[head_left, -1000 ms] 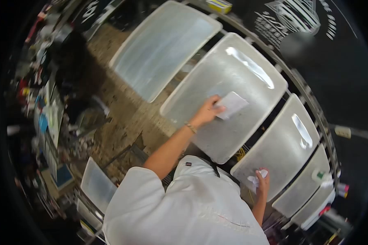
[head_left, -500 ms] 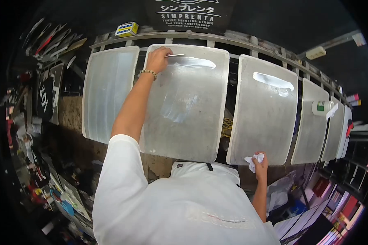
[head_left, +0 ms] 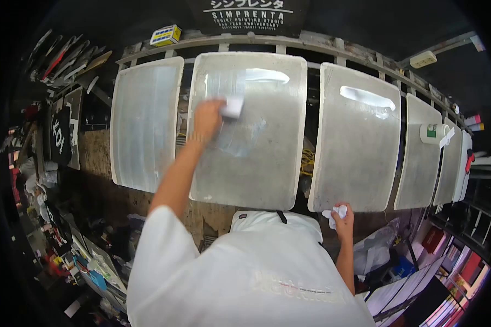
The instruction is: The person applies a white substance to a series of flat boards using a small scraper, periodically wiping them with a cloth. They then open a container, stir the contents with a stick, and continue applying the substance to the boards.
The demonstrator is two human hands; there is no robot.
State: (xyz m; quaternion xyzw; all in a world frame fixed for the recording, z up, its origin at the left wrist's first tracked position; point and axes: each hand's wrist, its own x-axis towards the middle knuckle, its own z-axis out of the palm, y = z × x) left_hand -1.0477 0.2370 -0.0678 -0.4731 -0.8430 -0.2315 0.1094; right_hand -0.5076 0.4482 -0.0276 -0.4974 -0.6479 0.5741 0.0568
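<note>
My left hand, blurred by motion, grips a flat pale card against the upper left part of a grey board. A white smear lies near the top of this board, with a thin wet streak below the card. My right hand is closed round a crumpled white cloth or paper at the near edge of another grey board. That board bears its own white smear near the top.
A streaked board stands at the left. On a board further right is a white tub with a green label. A yellow box sits on the back rail, and yellow cord shows between two boards.
Since half a second ago, my left hand has drawn the card down from the board's top edge, leaving a streaked film. My right hand still holds the crumpled piece. The view has levelled since the earliest frame.
</note>
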